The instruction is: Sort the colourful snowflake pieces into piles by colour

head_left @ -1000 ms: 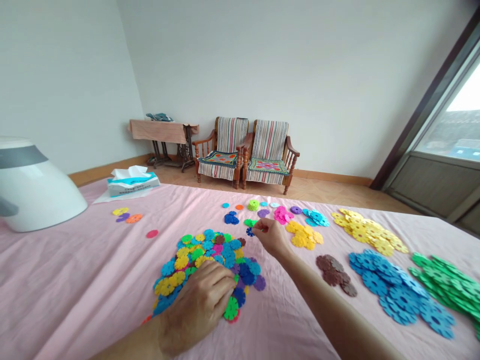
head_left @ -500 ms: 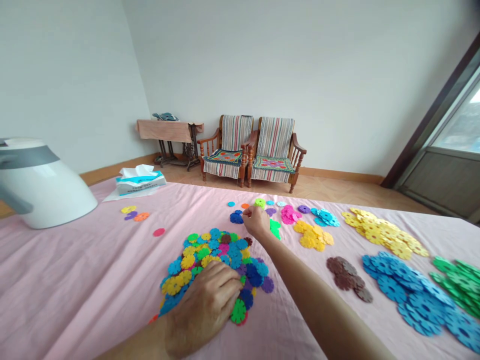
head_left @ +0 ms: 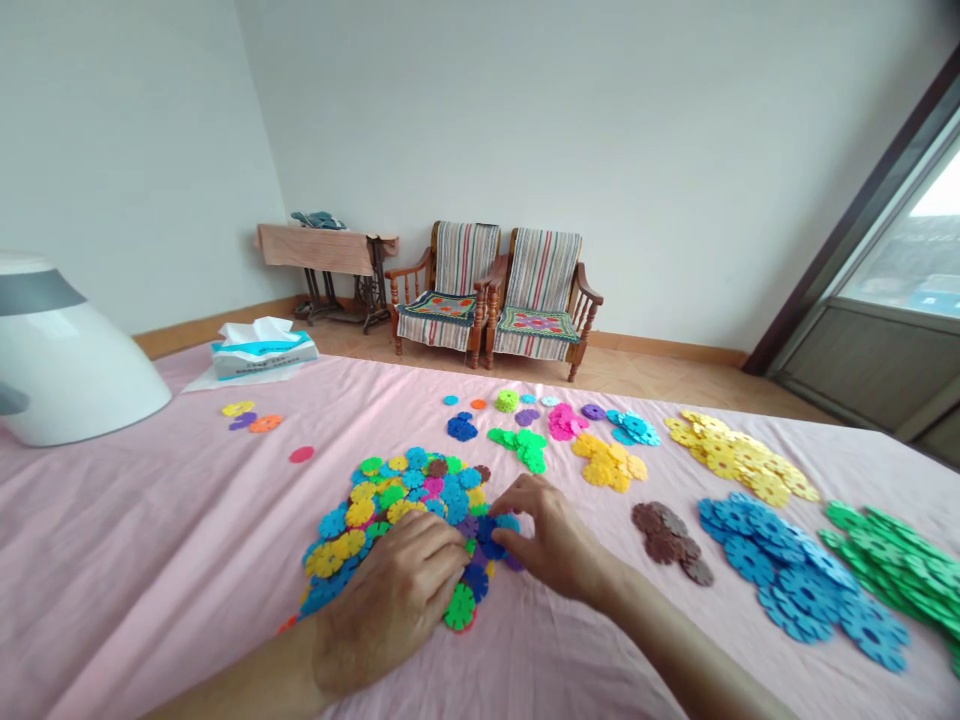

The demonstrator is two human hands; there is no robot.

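A mixed pile of colourful plastic snowflake discs lies in front of me. My left hand rests on its near side, fingers curled together with their tips among the discs; anything in them is hidden. At the pile's right edge is my right hand, thumb and forefinger apart around a dark blue snowflake disc, which it seems to touch but not grip. Beyond the pile are small groups: dark blue discs, green discs, pink discs and orange-yellow discs.
Brown, blue, yellow and green disc heaps spread to the right. On the left stand a white kettle and a tissue pack on the pink cloth. Two armchairs stand beyond.
My right hand has come back from the small dark blue group to the right edge of the mixed pile. My left hand stays on the pile; the view has shifted slightly.
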